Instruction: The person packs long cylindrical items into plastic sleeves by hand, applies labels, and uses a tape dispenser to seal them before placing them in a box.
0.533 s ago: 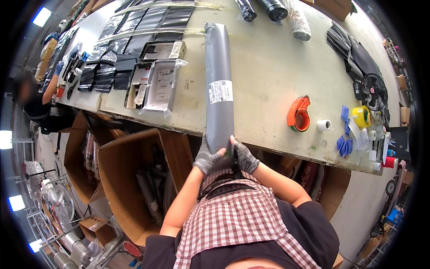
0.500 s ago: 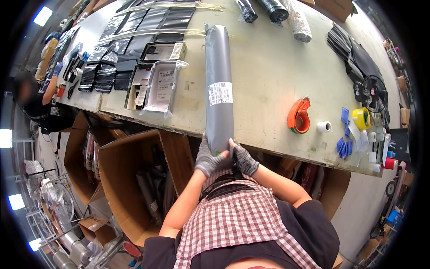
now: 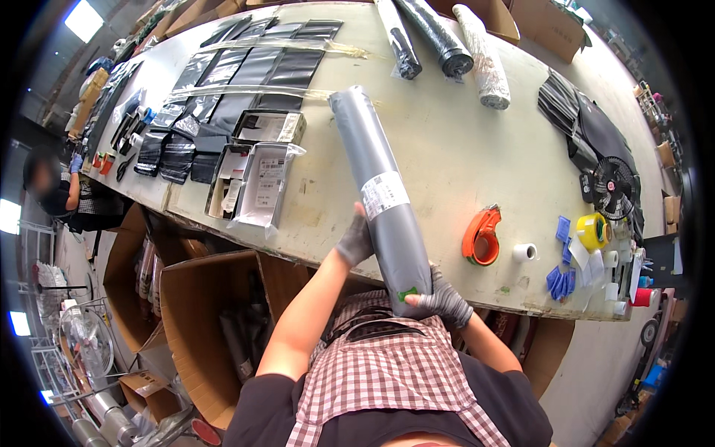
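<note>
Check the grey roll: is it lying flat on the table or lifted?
Lifted at the near end. The right hand grips its bottom and the left hand its side; whether the grey roll's far end touches the table is unclear.

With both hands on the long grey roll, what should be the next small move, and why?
Probably slide the long grey roll a little further onto the table. Its near end overhangs the table edge and is cupped by the right hand, while the left hand steadies its side, so the hands seem to bear part of its weight.
</note>
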A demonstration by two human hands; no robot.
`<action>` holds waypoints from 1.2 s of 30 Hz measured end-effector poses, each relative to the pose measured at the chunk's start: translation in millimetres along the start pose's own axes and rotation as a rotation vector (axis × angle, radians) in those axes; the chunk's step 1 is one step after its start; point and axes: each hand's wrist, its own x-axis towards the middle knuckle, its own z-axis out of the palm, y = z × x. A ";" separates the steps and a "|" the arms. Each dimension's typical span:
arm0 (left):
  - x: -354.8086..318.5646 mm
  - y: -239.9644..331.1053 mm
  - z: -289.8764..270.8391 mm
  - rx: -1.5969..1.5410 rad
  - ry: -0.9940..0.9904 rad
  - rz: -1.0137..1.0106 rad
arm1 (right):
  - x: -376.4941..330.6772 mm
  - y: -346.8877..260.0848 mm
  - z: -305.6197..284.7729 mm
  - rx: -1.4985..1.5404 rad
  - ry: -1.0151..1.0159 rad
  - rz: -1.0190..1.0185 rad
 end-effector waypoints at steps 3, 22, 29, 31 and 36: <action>46.9 0.6 7.3 -0.007 0.024 0.111 | -12.0 -3.5 -2.2 -0.125 0.067 -0.051; -123.4 76.6 15.6 0.164 0.187 0.668 | 43.3 -37.3 14.6 -0.306 -0.207 -0.001; -221.8 84.7 -15.0 0.055 0.410 0.906 | 120.5 -48.3 57.4 -0.411 -0.253 -0.236; -242.0 77.1 -30.9 -0.006 0.475 1.010 | 143.6 -54.4 73.1 -0.416 -0.248 -0.330; -276.8 37.0 -63.5 -0.282 0.664 1.177 | 183.0 -85.5 119.6 -0.303 -0.322 -0.293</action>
